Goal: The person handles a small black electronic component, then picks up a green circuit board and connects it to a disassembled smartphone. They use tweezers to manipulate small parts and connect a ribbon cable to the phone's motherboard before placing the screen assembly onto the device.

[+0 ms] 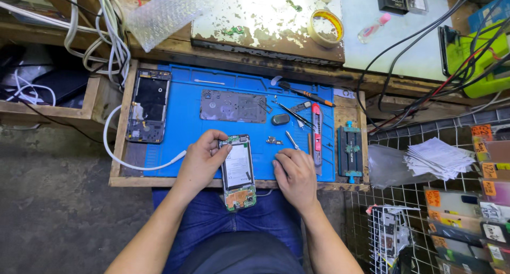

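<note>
1. The left hand [201,158] has its fingers [220,145] curled and pressed against the left edge of the opened phone [238,170], pinching it near its top corner.
2. The right hand [295,174] lies knuckles-up on the blue mat [186,125], just right of the phone; its fingers are folded under, and I cannot tell whether they hold anything.
3. The opened phone lies face down with its back removed. It straddles the front edge of the tabletop [159,181], its lower end with the green board hanging out over the person's lap.
4. Just beyond the right hand lie a small loose part [274,141], a pair of tweezers [294,115], a red utility knife [316,133] and a screwdriver [305,93] with an orange tip.
5. Farther out on the mat rest a grey back cover [232,105] and, at the left edge, a second phone frame [149,105]. A blue clamp jig [350,152] sits to the right.
6. Risk, as I judge it: with so much of the phone overhanging, a loosened grip could tip it off the edge into the lap. A sweep of the right hand could also scatter the small loose part, and the white cable [127,162] near the left wrist could snag.
</note>
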